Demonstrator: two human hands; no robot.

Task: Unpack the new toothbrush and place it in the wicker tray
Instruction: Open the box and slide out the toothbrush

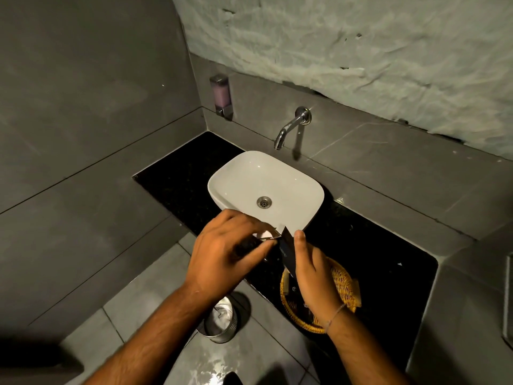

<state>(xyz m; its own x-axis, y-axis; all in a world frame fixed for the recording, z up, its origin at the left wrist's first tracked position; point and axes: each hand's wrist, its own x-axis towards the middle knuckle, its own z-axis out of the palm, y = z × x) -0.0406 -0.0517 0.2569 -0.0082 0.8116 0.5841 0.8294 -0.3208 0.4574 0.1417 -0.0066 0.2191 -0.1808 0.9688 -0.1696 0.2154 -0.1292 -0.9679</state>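
Right in front of the round wicker tray [344, 279], the right hand [313, 270] is wrapped around a slim dark cardboard toothbrush box [287, 252], held just above the tray's near-left rim. The left hand [222, 254] pinches its pale opened end flap [273, 234]. No brush visible yet, so unpacking looks barely begun. Beyond the tray sits the white ceramic basin [291, 176] on the black counter [172, 173].

Your one head camera looks forward and steeply down from standing height, wide-angle, with straight edges bowing near the frame borders. It faces the corner where the sink [266, 187] sits on the black counter [369, 251], tap [291, 126] beyond. Your forearms enter from the bottom edge, close to the lens.
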